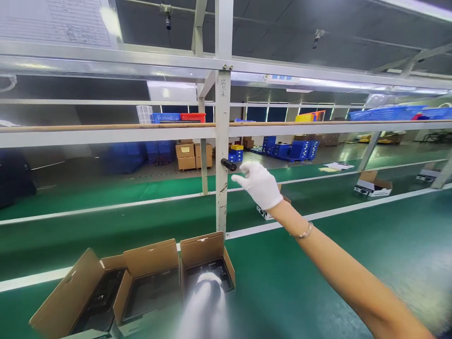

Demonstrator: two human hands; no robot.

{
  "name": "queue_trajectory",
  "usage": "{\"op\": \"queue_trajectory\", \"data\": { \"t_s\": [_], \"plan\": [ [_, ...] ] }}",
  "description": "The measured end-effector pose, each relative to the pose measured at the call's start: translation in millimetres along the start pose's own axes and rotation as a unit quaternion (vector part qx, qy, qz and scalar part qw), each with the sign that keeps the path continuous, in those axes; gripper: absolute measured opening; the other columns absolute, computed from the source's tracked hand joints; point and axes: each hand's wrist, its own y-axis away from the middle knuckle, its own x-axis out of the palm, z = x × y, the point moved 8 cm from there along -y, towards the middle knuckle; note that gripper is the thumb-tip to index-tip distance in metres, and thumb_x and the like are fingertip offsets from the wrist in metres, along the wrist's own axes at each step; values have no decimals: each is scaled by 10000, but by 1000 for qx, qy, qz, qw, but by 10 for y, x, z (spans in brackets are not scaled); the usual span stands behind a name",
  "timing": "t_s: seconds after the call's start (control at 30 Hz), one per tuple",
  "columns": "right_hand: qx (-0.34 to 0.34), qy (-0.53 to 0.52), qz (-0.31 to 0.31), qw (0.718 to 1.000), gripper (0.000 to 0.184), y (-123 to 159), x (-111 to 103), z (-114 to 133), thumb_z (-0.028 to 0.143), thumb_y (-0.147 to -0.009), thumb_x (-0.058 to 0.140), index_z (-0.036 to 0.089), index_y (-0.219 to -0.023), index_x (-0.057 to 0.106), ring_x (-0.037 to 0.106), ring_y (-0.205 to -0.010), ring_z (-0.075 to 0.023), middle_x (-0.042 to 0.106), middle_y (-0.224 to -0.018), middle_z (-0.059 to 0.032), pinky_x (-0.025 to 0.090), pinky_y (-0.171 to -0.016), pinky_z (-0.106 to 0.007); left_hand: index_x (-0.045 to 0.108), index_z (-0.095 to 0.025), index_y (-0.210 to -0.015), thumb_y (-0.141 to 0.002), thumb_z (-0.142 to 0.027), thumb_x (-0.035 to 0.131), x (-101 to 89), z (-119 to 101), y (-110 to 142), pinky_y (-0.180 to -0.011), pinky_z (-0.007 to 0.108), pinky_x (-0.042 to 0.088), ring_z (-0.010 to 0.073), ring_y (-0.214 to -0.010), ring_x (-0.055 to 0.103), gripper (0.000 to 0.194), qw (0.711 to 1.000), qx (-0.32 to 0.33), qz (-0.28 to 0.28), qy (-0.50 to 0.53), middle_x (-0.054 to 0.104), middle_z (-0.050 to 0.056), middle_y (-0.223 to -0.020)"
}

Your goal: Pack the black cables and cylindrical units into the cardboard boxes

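Note:
My right hand (257,184), in a white glove, reaches up beside the upright metal post. Its thumb and curled fingers stand apart, with nothing visible between them. Just left of the fingertips, a short black ribbed cylinder (229,165) sticks out from the post. Low in the view, a blurred white shape, apparently my gloved left hand (209,287), is over the right-hand open carton (202,247). Its fingers are smeared by motion, and whether it holds anything is unclear. A black molded piece (226,272) lies inside that carton.
Two more open cartons, a middle one (151,256) and a tilted left one (70,294), hold dark contents. The metal post (221,197) rises from the green work surface (282,292). Behind it, further open boxes stand, one at right (373,184). A shelf rail (106,134) crosses the view.

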Motion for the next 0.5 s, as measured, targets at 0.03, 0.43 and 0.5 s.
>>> {"op": "queue_trajectory", "data": {
  "t_s": [0.03,0.43,0.5],
  "plan": [
    [12,5,-17,1000,363,-123,72,-83,440,-812,682,160,-1027,596,600,-895,-215,652,-978,-84,464,-795,-320,544,-211,-896,-774,-474,698,-18,17,1,-392,195,245,37,-408,285,329,1000,-12,-2,1,456,-58,-620],
    [-2,-126,47,991,209,255,-126,320,343,-783,637,217,-948,607,602,-740,-172,640,-821,1,497,-730,-307,584,-171,-855,-751,-432,689,21,32,-224,-412,195,277,60,-459,357,299,998,7,-54,43,492,-19,-648],
    [-75,-193,202,957,153,739,-51,642,259,-758,632,249,-910,616,600,-735,-159,634,-829,14,505,-710,-287,578,-169,-854,-782,-452,662,73,37,-221,-400,191,265,57,-447,339,304,997,-25,-50,62,496,-14,-652]
  ]
}}
